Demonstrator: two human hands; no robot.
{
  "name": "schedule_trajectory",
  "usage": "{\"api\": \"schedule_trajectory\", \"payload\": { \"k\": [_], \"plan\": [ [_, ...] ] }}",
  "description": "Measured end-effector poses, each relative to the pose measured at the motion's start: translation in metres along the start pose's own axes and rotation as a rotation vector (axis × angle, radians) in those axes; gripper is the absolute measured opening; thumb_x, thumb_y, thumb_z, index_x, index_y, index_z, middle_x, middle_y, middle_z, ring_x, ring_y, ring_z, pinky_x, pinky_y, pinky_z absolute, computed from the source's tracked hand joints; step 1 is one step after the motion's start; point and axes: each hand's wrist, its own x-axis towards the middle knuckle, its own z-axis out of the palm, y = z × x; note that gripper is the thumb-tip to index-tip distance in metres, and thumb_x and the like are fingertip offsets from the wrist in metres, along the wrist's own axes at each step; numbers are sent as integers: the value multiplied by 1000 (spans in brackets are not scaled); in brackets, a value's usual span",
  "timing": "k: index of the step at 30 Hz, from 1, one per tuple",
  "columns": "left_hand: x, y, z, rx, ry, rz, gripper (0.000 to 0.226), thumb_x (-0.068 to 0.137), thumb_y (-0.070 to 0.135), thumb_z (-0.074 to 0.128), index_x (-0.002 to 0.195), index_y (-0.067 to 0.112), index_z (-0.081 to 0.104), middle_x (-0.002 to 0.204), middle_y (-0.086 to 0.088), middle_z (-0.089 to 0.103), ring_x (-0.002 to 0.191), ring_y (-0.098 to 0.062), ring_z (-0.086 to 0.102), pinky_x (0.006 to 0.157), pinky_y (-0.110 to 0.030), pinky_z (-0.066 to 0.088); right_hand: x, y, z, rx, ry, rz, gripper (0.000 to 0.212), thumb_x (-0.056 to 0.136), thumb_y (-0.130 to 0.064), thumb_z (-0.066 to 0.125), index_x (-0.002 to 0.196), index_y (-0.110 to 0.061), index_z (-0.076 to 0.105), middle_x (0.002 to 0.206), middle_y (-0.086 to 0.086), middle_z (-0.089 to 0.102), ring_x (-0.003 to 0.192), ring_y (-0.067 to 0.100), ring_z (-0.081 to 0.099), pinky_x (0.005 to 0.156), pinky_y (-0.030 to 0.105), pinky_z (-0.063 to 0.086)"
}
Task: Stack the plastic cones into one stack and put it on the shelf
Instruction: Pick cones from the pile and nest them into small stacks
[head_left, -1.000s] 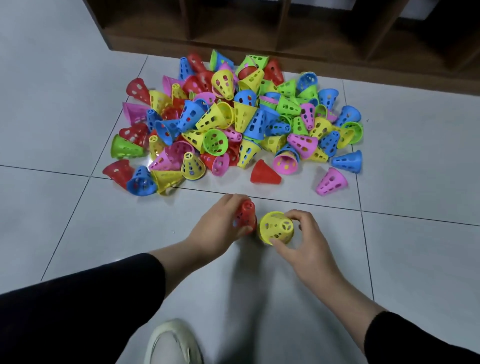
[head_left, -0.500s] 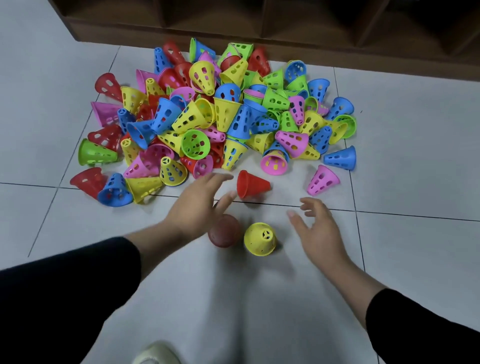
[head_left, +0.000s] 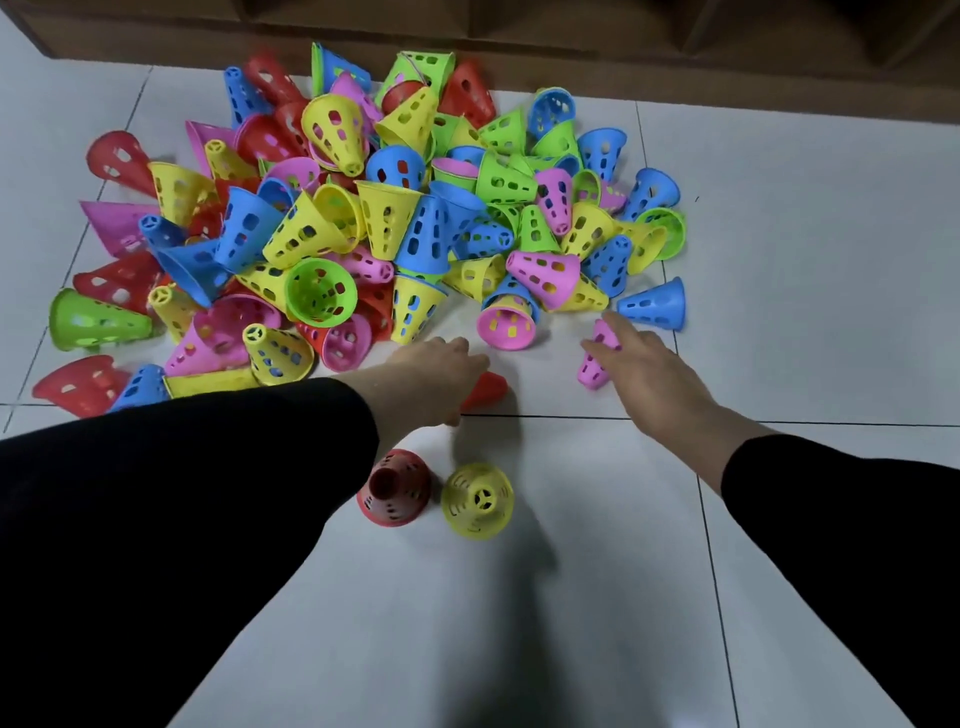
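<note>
Left hand (head_left: 439, 376) over a red plastic cone (head_left: 485, 389) lying on the floor, grip unclear; right hand (head_left: 647, 371) spread, touching a pink holey plastic cone (head_left: 592, 364); red (head_left: 395, 488) and yellow upright cones (head_left: 478, 500) near, side by side.

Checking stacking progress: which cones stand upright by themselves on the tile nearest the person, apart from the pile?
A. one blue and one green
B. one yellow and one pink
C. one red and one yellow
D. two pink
C: a red cone and a yellow cone stand side by side, narrow ends up, below the left hand.
</note>
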Motion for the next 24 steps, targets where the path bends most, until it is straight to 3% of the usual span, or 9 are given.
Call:
{"api": "schedule_trajectory", "payload": {
  "k": [7, 10, 12, 14, 16, 18, 21, 24],
  "plan": [
    [1, -12, 6, -215, 60, -96, 59, 83, 36, 74, 130, 11, 48, 115, -11, 53, 102, -32, 59, 65, -36, 42, 18, -3, 11, -49, -5, 90, 61, 81, 7, 59, 135, -18, 46, 131, 13, 36, 102, 32, 54, 78, 42, 53],
    [-5, -20, 5, -394, 123, -131, 55, 80, 38, 74, 123, 11, 53, 111, -11, 57, 94, -30, 60, 72, -37, 49, 14, -4, 18, -21, 109, 97, 48, 81, -14, 72, 125, -20, 53, 120, 10, 43, 97, 30, 53, 74, 42, 54],
    [-17, -24, 1, -602, 171, -161, 56, 77, 34, 77, 124, 12, 54, 111, -9, 59, 91, -28, 60, 76, -37, 51, 6, -11, 15, 137, 218, 104, 52, 80, -36, 77, 126, -22, 56, 128, 8, 47, 109, 31, 51, 83, 45, 51],
    [-39, -28, -6, -829, 240, -175, 61, 76, 30, 81, 127, 15, 50, 106, -5, 60, 89, -25, 61, 71, -33, 50, -7, -28, 0, 446, 305, 94, 56, 80, -48, 75, 127, -24, 56, 127, 2, 53, 112, 27, 51, 89, 46, 49],
    [-71, -28, -14, -1016, 311, -207, 62, 78, 31, 82, 127, 23, 45, 100, 3, 58, 81, -17, 61, 62, -27, 49, -30, -51, -24, 752, 323, 114, 52, 81, -51, 72, 124, -29, 53, 115, -5, 61, 103, 19, 56, 84, 40, 49],
    [-104, -27, -16, -1124, 423, -252, 61, 77, 34, 82, 124, 29, 43, 102, 9, 58, 81, -10, 61, 62, -25, 50, -61, -75, -46, 959, 304, 91, 44, 80, -51, 72, 114, -34, 51, 102, -12, 64, 93, 10, 60, 75, 31, 50],
    [-151, -16, -8, -1241, 610, -280, 58, 78, 33, 83, 122, 36, 44, 105, 21, 58, 83, 3, 61, 66, -13, 46, -105, -105, -61, 1105, 245, -26, 49, 73, -58, 70, 112, -35, 51, 109, -21, 66, 101, 0, 61, 81, 22, 50],
    [-183, 1, 13, -1355, 698, -240, 49, 78, 29, 84, 113, 40, 50, 93, 28, 63, 83, 9, 60, 67, -6, 43, -127, -127, -53, 1077, 172, -87, 57, 71, -60, 69, 119, -38, 50, 123, -26, 61, 114, 1, 57, 91, 22, 48]
  ]
}}
